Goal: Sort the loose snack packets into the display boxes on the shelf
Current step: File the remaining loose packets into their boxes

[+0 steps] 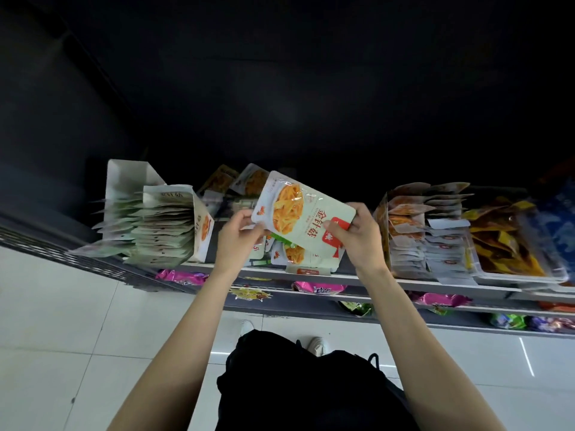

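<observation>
Pale-green foil packet (303,213) sat at centre frame, held tilted above the shelf (357,279), seemingly so its printed face could be read before choosing a display box (199,225); left hand (238,241) pinched its lower-left corner, fingers (245,217) curled narrow; right hand (362,236) gripped the red-labelled end, thumb on top; more loose packets (295,253) lay beneath.

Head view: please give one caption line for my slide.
Both hands, left and right, hold a packet above the shelf.

Dim, dark above; wide-angle bowed edges.
</observation>
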{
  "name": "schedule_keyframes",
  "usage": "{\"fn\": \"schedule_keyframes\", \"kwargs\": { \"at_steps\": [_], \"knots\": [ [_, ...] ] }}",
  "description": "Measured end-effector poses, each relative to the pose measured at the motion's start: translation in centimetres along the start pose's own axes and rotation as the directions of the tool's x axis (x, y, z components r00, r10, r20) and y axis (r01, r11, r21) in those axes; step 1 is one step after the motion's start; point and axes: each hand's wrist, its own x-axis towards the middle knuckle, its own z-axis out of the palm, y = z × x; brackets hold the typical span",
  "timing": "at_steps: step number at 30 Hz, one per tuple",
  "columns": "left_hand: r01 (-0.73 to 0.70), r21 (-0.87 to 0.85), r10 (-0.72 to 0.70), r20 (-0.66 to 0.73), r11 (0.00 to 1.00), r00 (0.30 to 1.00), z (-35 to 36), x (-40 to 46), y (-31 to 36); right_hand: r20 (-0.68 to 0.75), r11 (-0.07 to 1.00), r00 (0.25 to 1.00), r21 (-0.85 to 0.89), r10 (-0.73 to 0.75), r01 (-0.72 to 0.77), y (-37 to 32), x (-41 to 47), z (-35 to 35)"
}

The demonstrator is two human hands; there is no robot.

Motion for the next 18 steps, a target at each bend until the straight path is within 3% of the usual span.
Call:
{"fn": "schedule_keyframes", "kwargs": {
  "at_steps": [2,4,6,9,11,13,15,18],
  "knots": [
    [-0.125,0.271,0.122,0.029,0.954,0.992,0.2,-0.1,-0.6,0.035,0.989,0.993,-0.086,-0.116,0.119,-0.4,-0.5,-1.0],
    [-0.363,0.434,0.359,0.094,0.825,0.929,0.8,-0.6,-0.2,0.139,0.894,0.931,-0.262,-0.338,0.364,-0.6,-1.3,-2.2],
    [-0.584,0.498,0.499,0.308,0.641,0.81,2.2,-1.1,1.0,0.252,0.699,0.817,-0.425,-0.518,0.575,-0.4,-2.2,-3.3],
    [-0.774,0.5,0.595,0.506,0.388,0.625,5.2,-1.6,2.1,0.237,0.518,0.737,-0.578,-0.632,0.63,-0.4,-3.7,-5.2],
    [-0.815,0.463,0.632,0.526,0.348,0.569,7.0,-1.9,2.7,0.211,0.423,0.713,-0.681,-0.669,0.598,-0.7,-4.6,-7.0],
    [-0.85,0.416,0.654,0.551,0.323,0.519,8.2,-2.2,2.8,0.242,0.377,0.744,-0.741,-0.623,0.556,-0.5,-5.1,-8.8],
    [-0.867,0.373,0.654,0.571,0.332,0.496,8.7,-2.7,2.8,0.299,0.385,0.789,-0.745,-0.537,0.544,0.0,-5.5,-9.9],
    [-0.857,0.38,0.691,0.515,0.347,0.508,7.9,-3.8,2.6,0.305,0.442,0.789,-0.696,-0.533,0.567,0.1,-6.0,-9.8]
  ]
}}
